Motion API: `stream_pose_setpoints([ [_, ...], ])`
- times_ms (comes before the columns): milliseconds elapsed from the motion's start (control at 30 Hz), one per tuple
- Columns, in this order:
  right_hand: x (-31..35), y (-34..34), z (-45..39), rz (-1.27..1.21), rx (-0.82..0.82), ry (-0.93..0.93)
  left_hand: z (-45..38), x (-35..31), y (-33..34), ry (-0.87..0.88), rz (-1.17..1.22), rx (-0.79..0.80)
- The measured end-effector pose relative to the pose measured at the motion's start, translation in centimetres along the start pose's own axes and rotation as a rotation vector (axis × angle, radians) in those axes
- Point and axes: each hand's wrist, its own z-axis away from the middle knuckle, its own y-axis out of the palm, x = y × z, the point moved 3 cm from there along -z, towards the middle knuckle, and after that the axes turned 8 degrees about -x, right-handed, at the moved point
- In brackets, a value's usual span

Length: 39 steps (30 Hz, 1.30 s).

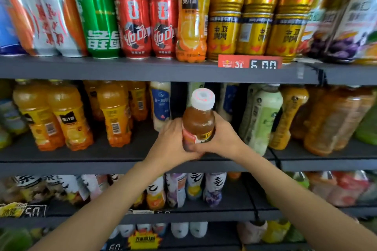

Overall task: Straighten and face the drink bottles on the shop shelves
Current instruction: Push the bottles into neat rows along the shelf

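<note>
Dark grey shop shelves [122,71] hold rows of drink cans above and juice bottles below. In front of the middle shelf [61,161], both hands clasp a brown tea bottle [199,122] with a white cap, upright: the left hand [173,140] and right hand [222,138] have fingers curled round its lower label.

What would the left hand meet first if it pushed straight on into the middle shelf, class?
Probably the white milky bottle standing just behind the left hand, which grips the brown tea bottle; depth is unclear, so it may pass beside it.
</note>
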Motion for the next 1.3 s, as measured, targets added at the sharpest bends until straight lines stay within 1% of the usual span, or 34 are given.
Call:
stream_pose_setpoints([
  [133, 3.0, -6.8, 2.2, -0.047, 0.056, -0.108, -0.7, -6.2, -1.0, 0.223, 0.178, -0.192],
  [233, 6.0, -12.9, 2.8, -0.081, 0.009, -0.188, -2.9, -12.5, -1.9, 0.328, 0.294, -0.316],
  [300, 7.7, -16.7, 2.9, -0.129, -0.093, -0.227, -5.0, -16.6, -2.3, 0.367, 0.340, -0.352],
  [400, 8.6, -22.0, 1.9, -0.175, -0.314, -0.253, -8.5, -21.9, -2.4, 0.387, 0.283, -0.370],
  [500, 7.7, -26.2, -0.9, -0.074, -0.515, -0.199, -12.0, -25.4, -1.7, 0.337, 0.225, -0.362],
  [567, 6.6, -28.1, -3.2, 0.009, -0.586, -0.148, -13.8, -26.6, -0.4, 0.278, 0.190, -0.329],
  [667, 5.0, -29.4, -5.9, 0.191, -0.627, -0.091, -15.6, -27.5, 1.8, 0.210, 0.075, -0.269],
  [733, 4.1, -29.7, -7.1, 0.239, -0.637, -0.095, -16.6, -27.7, 3.1, 0.168, 0.019, -0.242],
  [833, 3.8, -29.5, -8.5, 0.374, -0.640, -0.112, -17.5, -27.8, 4.2, 0.110, -0.033, -0.239],
  [933, 3.6, -29.3, -9.6, 0.530, -0.662, -0.086, -18.4, -27.7, 5.4, 0.050, -0.059, -0.243],
  [1000, 3.2, -28.9, -9.5, 0.579, -0.681, -0.127, -19.0, -27.6, 6.0, 0.010, -0.067, -0.247],
  [1100, 1.9, -28.2, -9.2, 0.571, -0.709, -0.226, -19.7, -27.3, 6.3, 0.009, -0.091, -0.261],
  [1167, 1.3, -27.9, -8.9, 0.508, -0.728, -0.272, -19.9, -27.1, 6.4, 0.023, -0.102, -0.263],
  [1300, 0.7, -28.1, -8.1, 0.390, -0.676, -0.299, -19.6, -26.9, 7.0, 0.024, -0.104, -0.251],
])
